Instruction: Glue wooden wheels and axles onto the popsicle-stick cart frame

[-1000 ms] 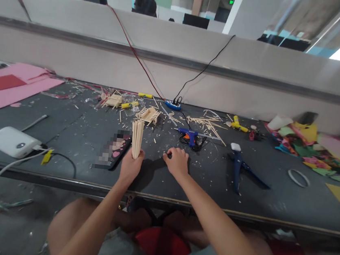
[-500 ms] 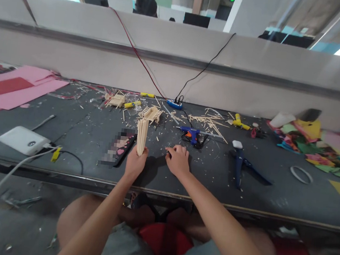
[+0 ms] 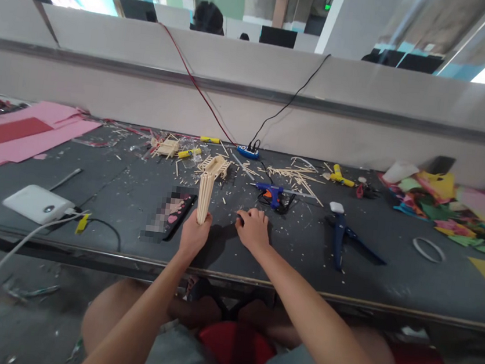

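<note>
- Left hand [image 3: 194,238]: closed around one bundle of wooden sticks [image 3: 204,197], held upright at 12 o'clock from the fist, above the table [image 3: 93,188].
- Right hand [image 3: 253,230]: knuckles up, curled on the table over a small dark object [image 3: 239,221]; grip cannot be confirmed.
- Step in hand, as judged: gathering and squaring sticks. Next move calls for a steady bundle.
- At 1 o'clock: one blue glue gun [image 3: 273,192]; one blue cutter [image 3: 342,233].
- At 12 o'clock, farther: two stick frames [image 3: 217,165], loose sticks [image 3: 295,176].
</note>
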Available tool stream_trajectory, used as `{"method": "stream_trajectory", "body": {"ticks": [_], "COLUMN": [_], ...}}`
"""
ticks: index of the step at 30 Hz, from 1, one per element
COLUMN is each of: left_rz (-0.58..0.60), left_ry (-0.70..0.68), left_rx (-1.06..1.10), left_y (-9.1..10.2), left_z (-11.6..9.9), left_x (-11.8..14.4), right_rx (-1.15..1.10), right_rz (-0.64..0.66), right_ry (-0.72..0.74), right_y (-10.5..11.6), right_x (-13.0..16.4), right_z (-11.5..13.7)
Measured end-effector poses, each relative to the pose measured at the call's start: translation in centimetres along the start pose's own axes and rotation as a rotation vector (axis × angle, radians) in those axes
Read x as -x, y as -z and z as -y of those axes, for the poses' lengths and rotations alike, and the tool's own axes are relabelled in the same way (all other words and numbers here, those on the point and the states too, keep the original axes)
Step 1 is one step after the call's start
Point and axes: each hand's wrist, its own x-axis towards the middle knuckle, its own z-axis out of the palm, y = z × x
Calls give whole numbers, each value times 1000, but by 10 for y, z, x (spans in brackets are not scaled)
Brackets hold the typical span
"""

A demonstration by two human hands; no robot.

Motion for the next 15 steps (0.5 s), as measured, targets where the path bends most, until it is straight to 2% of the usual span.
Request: {"method": "stream_trajectory", "body": {"ticks": [15], "left_rz": [12], "left_ry": [-27], "left_rx": [-51], "left_y": [-1], "left_z": [0], "left_x": [-2], "right_rx": [46], "right_rz": [25], "right_ry": [-1], "right_y": [1], "right_x": [-4], "right_z": [6]}}
